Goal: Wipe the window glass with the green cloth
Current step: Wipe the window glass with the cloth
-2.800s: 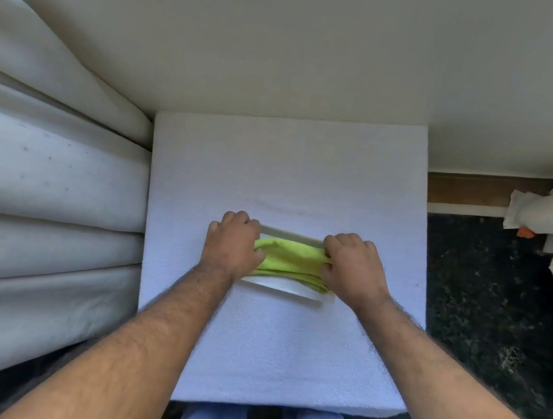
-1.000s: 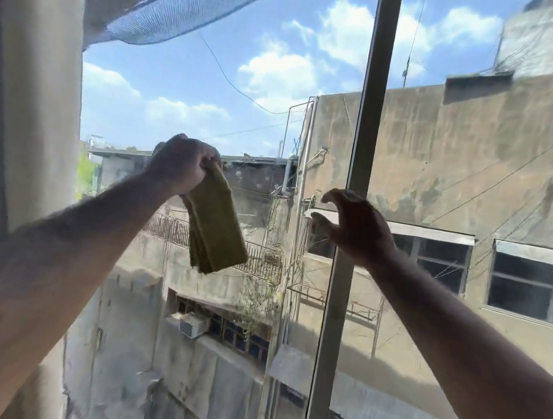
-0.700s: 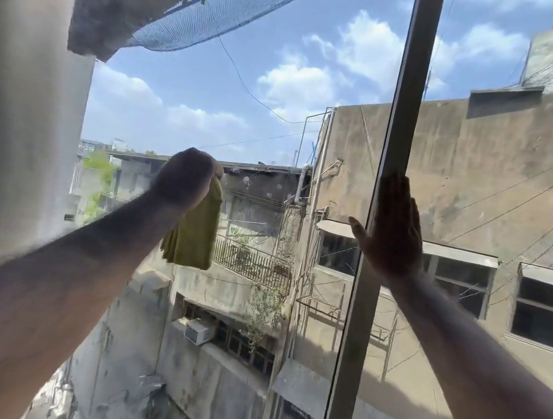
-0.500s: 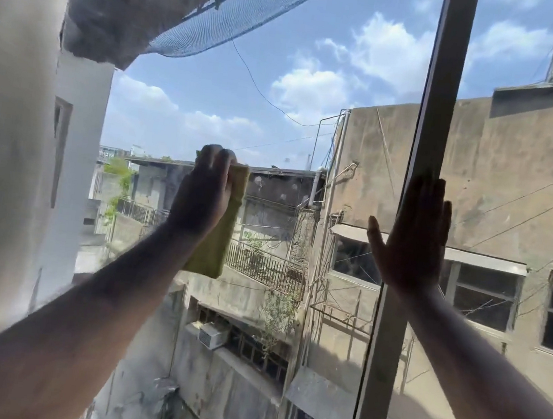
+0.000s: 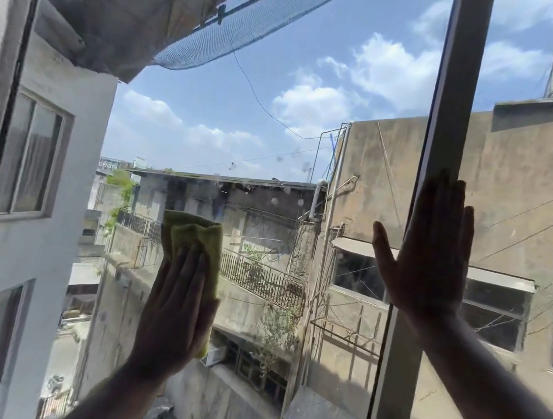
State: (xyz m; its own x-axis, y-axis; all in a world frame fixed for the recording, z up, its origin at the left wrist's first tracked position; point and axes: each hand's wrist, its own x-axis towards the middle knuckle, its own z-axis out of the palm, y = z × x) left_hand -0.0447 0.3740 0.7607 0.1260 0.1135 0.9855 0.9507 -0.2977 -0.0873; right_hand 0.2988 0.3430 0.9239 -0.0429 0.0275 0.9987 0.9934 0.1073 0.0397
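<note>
The glass (image 5: 276, 140) fills my view, split by an upright frame (image 5: 443, 125) at 3 o'clock. My right hand (image 5: 428, 257) lies flat and open across that frame, holding nothing, only bracing. My left hand (image 5: 178, 305) is at 7 o'clock, fingers spread flat, pressing the cloth (image 5: 195, 245) against the pane; this is a press rather than a closed grip, with folded cloth sticking out beyond my fingertips toward 12. Small spots (image 5: 287, 190) dot the glass at about 1 o'clock from the cloth. I judge the risks thus: with only palm pressure, the cloth could slide out and drop; the loose fold could bunch and leave streaks; short strokes would miss the spots; leaning hard on the frame might shift the sash.
</note>
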